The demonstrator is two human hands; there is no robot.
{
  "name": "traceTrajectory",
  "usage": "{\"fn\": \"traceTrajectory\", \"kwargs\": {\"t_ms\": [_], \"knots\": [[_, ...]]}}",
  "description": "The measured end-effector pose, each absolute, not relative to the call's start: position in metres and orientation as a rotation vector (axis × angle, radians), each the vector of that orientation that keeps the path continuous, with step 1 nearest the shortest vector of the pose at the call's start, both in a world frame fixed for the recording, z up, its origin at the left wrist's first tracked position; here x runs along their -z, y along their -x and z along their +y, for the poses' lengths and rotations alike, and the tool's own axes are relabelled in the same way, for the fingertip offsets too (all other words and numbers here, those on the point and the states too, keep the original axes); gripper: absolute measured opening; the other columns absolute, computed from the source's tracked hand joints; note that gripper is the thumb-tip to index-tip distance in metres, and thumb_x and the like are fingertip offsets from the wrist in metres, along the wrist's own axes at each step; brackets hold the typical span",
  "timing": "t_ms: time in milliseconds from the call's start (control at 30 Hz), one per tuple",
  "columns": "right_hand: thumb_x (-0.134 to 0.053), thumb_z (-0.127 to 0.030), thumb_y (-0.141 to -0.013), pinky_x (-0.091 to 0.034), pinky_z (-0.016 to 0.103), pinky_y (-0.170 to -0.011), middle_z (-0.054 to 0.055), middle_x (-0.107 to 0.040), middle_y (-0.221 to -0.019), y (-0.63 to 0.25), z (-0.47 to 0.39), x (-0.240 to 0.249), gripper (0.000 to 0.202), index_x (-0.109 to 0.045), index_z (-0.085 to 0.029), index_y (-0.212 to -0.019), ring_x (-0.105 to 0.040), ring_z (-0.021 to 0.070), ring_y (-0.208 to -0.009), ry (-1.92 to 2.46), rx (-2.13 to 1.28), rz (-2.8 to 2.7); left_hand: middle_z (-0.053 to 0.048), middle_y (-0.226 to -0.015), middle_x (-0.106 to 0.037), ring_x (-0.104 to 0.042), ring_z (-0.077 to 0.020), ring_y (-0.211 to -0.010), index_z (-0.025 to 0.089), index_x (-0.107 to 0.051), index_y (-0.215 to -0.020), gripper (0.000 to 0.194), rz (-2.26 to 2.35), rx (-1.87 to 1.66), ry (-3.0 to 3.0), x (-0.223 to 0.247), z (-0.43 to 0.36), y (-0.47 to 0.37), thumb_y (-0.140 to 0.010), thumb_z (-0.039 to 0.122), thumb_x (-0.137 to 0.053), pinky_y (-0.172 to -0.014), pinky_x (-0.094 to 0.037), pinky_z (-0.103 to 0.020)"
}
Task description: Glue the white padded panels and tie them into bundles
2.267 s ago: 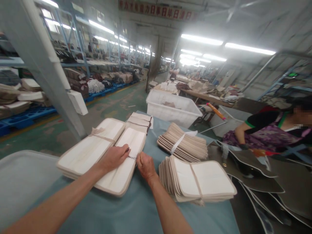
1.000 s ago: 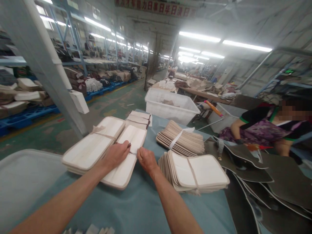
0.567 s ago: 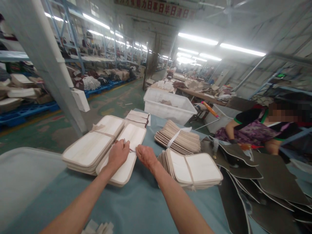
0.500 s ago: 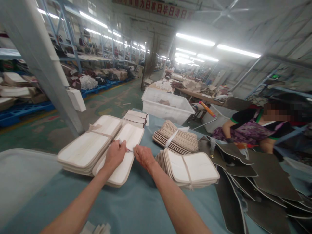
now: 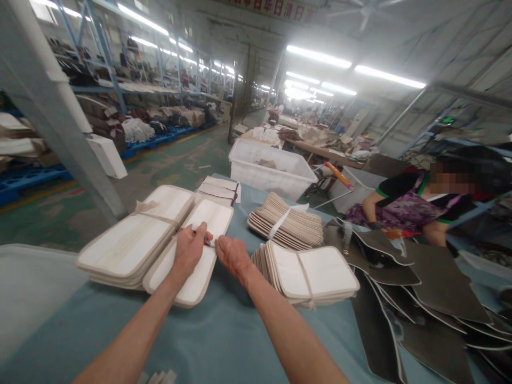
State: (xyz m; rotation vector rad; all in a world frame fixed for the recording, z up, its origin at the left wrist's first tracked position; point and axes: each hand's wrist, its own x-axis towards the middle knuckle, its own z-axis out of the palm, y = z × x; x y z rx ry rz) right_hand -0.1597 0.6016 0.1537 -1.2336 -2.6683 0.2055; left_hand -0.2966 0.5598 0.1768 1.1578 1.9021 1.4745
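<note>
Clenching the left hand above a narrow pad stack and the right hand at its right edge; grasping a thin tie between both, apparently pulling from opposite sides for even tension; using the blue cloth as a flat bed for that stack, just beside a wider tied stack, probably gaining side support; leaving a banded bundle and a white-strapped bundle to the right, presumably freeing elbow room.
</note>
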Motion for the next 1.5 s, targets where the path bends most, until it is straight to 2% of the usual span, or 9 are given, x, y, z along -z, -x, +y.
{"fn": "traceTrajectory", "kwargs": {"t_ms": [333, 633, 833, 933, 1033, 1133, 1233, 1367, 1500], "knots": [[-0.03, -0.03, -0.111, -0.034, 0.029, -0.065, 0.009, -0.077, -0.094, 0.169, 0.612, -0.182, 0.039, -0.066, -0.019, -0.098, -0.068, 0.018, -0.08, 1.276, -0.196, -2.744, -0.007, -0.052, -0.068, -0.061, -0.0196, -0.054, 0.019, -0.065, -0.052, 0.051, 1.849, -1.476, -1.131, -0.168, 0.563, 0.315, -0.085, 0.056, -0.053, -0.065, -0.047, -0.031], [-0.037, -0.038, -0.109, -0.039, 0.029, -0.069, 0.013, -0.078, -0.096, 0.177, 0.615, -0.196, 0.036, -0.067, -0.018, -0.103, -0.072, 0.0232, -0.085, 1.008, -0.172, -2.966, -0.008, -0.055, -0.069, -0.064, -0.0187, -0.054, 0.017, -0.065, -0.055, 0.054, 1.636, -1.5, -0.913, -0.164, 0.561, 0.322, -0.082, 0.062, -0.058, -0.056, -0.05, -0.028], [-0.023, -0.04, -0.112, -0.04, 0.029, -0.07, 0.009, -0.079, -0.103, 0.176, 0.614, -0.196, 0.044, -0.06, -0.024, -0.127, -0.074, 0.0228, -0.088, 0.903, -0.17, -2.989, -0.005, -0.052, -0.065, -0.06, -0.0167, -0.051, 0.017, -0.06, -0.055, 0.05, 1.587, -1.566, -0.816, -0.16, 0.561, 0.323, -0.078, 0.062, -0.066, -0.052, -0.048, -0.027], [-0.029, -0.038, -0.11, -0.04, 0.029, -0.071, 0.009, -0.079, -0.106, 0.177, 0.613, -0.196, 0.038, -0.058, -0.025, -0.131, -0.074, 0.0237, -0.09, 0.894, -0.167, -2.995, -0.003, -0.052, -0.063, -0.059, -0.0155, -0.051, 0.019, -0.056, -0.055, 0.05, 1.544, -1.58, -0.782, -0.16, 0.561, 0.322, -0.076, 0.062, -0.066, -0.052, -0.048, -0.027], [-0.041, -0.042, -0.107, -0.04, 0.028, -0.071, 0.007, -0.079, -0.104, 0.179, 0.614, -0.196, 0.034, -0.059, -0.025, -0.13, -0.074, 0.0239, -0.092, 0.899, -0.172, -3.009, 0.0, -0.052, -0.06, -0.057, -0.0139, -0.05, 0.019, -0.055, -0.056, 0.048, 1.528, -1.59, -0.754, -0.16, 0.562, 0.321, -0.075, 0.061, -0.067, -0.051, -0.047, -0.025], [-0.038, -0.049, -0.107, -0.041, 0.027, -0.072, 0.009, -0.079, -0.102, 0.184, 0.613, -0.196, 0.039, -0.061, -0.024, -0.126, -0.074, 0.0245, -0.093, 0.939, -0.17, -3.011, 0.001, -0.05, -0.058, -0.055, -0.0131, -0.048, 0.019, -0.054, -0.056, 0.047, 1.526, -1.589, -0.735, -0.159, 0.562, 0.321, -0.075, 0.06, -0.068, -0.048, -0.045, -0.025], [-0.034, -0.04, -0.108, -0.043, 0.029, -0.074, 0.012, -0.079, -0.102, 0.187, 0.612, -0.195, 0.037, -0.062, -0.021, -0.124, -0.074, 0.0256, -0.091, 1.001, -0.169, -3.005, 0.001, -0.051, -0.059, -0.058, -0.0136, -0.051, 0.019, -0.054, -0.057, 0.048, 1.509, -1.578, -0.73, -0.16, 0.562, 0.321, -0.074, 0.061, -0.069, -0.052, -0.049, -0.025], [-0.041, -0.031, -0.104, -0.044, 0.03, -0.075, 0.011, -0.079, -0.1, 0.186, 0.612, -0.193, 0.031, -0.065, -0.021, -0.121, -0.073, 0.0252, -0.09, 1.038, -0.225, -2.972, 0.0, -0.057, -0.062, -0.062, -0.0143, -0.055, 0.018, -0.057, -0.063, 0.051, 1.476, -1.562, -0.763, -0.165, 0.559, 0.319, -0.074, 0.066, -0.07, -0.056, -0.053, -0.025], [-0.042, -0.03, -0.103, -0.04, 0.029, -0.072, 0.012, -0.078, -0.095, 0.182, 0.612, -0.187, 0.031, -0.07, -0.018, -0.103, -0.071, 0.0224, -0.084, 1.123, -0.322, -2.838, -0.004, -0.073, -0.07, -0.068, -0.017, -0.067, 0.018, -0.058, -0.077, 0.054, 1.454, -1.553, -0.848, -0.171, 0.558, 0.315, -0.079, 0.072, -0.063, -0.071, -0.059, -0.031]]}}
